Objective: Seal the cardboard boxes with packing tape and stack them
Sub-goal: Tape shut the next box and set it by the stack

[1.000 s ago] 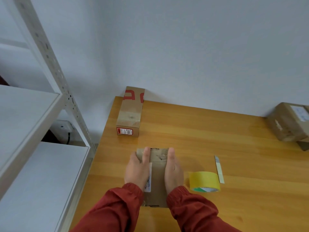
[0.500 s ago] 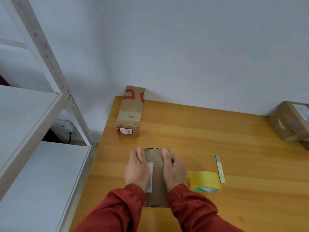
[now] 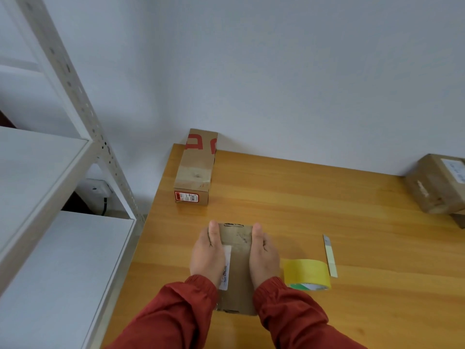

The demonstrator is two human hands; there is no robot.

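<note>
A small flat cardboard box (image 3: 236, 263) with a white label lies on the wooden table (image 3: 327, 197) right in front of me. My left hand (image 3: 207, 258) holds its left edge and my right hand (image 3: 264, 258) holds its right edge. Both thumbs lie along the top while the fingers wrap down the sides out of sight. A yellow roll of packing tape (image 3: 305, 273) stands just right of my right hand. A longer taped box with red print (image 3: 196, 170) sits at the table's far left corner.
A pale narrow strip (image 3: 330, 255) lies beside the tape roll. Another brown box with a label (image 3: 437, 185) sits at the far right edge. A white metal shelf unit (image 3: 63, 248) stands close on the left. The wall runs along the table's back.
Both hands slid a little along the box's sides and settled near its far end; the box itself has stayed in place.
</note>
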